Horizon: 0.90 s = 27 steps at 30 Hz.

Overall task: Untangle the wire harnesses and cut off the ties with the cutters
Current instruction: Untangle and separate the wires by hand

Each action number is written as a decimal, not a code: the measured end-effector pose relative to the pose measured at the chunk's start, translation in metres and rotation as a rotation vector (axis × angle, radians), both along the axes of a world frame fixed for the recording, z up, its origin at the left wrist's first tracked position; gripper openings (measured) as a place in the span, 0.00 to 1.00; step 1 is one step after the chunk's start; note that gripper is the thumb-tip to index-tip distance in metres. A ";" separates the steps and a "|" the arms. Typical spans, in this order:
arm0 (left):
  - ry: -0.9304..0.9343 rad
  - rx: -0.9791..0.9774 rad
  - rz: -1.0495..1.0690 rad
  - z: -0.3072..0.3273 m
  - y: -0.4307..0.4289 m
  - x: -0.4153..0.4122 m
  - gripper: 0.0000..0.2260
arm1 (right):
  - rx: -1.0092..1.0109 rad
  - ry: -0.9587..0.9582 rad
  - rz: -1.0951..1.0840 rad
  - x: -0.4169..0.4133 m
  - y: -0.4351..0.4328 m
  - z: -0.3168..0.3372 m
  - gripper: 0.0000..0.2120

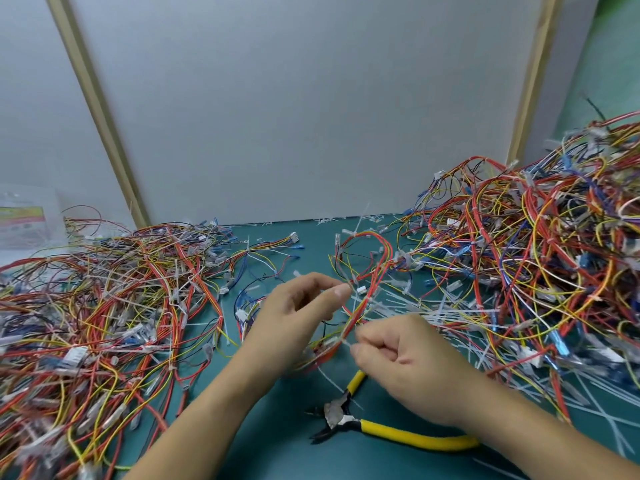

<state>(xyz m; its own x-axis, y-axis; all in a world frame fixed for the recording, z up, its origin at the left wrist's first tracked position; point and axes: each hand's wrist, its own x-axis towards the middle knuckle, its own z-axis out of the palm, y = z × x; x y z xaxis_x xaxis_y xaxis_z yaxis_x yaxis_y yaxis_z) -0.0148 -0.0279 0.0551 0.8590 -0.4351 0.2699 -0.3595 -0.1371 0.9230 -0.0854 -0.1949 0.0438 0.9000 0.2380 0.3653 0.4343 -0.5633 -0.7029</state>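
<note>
Green mat (273, 455) lies under wire heaps (104, 306), grey panel (294, 98) behind.

The left hand (298, 306) pinches a red wire harness (360, 306) above the green mat (277, 427). The right hand (412, 358) pinches its white tie (348, 342). Yellow-handled cutters (346, 415) lie beneath, untouched.

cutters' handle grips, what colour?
Yellow, on the cutters; the head view shows it best.

Left grip (296, 308), right grip (408, 358), both bare.
</note>
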 end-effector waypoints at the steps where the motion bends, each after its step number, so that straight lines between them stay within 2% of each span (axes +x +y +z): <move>1: -0.007 0.046 -0.004 -0.001 -0.001 0.000 0.22 | -0.042 -0.006 0.025 -0.001 0.002 0.000 0.17; 4: 0.028 0.167 -0.130 -0.006 -0.004 -0.001 0.18 | -0.149 -0.034 0.064 -0.002 0.004 -0.002 0.18; 8: 0.050 0.110 -0.204 -0.005 -0.002 0.001 0.12 | -0.221 -0.066 0.056 -0.004 0.004 -0.001 0.18; 11: 0.078 -0.001 -0.184 -0.001 0.000 0.001 0.12 | -0.064 -0.181 -0.087 -0.004 0.006 0.002 0.16; 14: 0.043 0.019 -0.130 0.002 0.001 0.000 0.13 | 0.110 -0.313 -0.335 0.000 -0.002 0.006 0.12; 17: 0.037 0.029 -0.123 0.002 0.000 -0.002 0.14 | 0.063 -0.210 -0.397 0.005 -0.010 0.004 0.08; 20: 0.030 0.008 -0.142 0.002 -0.002 -0.004 0.13 | 0.053 -0.033 -0.247 0.006 -0.006 -0.004 0.14; 27: 0.024 -0.029 -0.114 0.004 -0.001 -0.004 0.12 | 0.226 0.006 -0.140 0.008 -0.002 0.001 0.22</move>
<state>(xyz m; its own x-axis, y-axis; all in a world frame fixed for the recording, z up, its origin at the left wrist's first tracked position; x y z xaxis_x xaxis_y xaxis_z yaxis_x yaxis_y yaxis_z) -0.0187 -0.0292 0.0594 0.8106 -0.5226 0.2642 -0.3495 -0.0697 0.9344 -0.0774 -0.1965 0.0447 0.9208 0.0242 0.3893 0.3585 -0.4457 -0.8203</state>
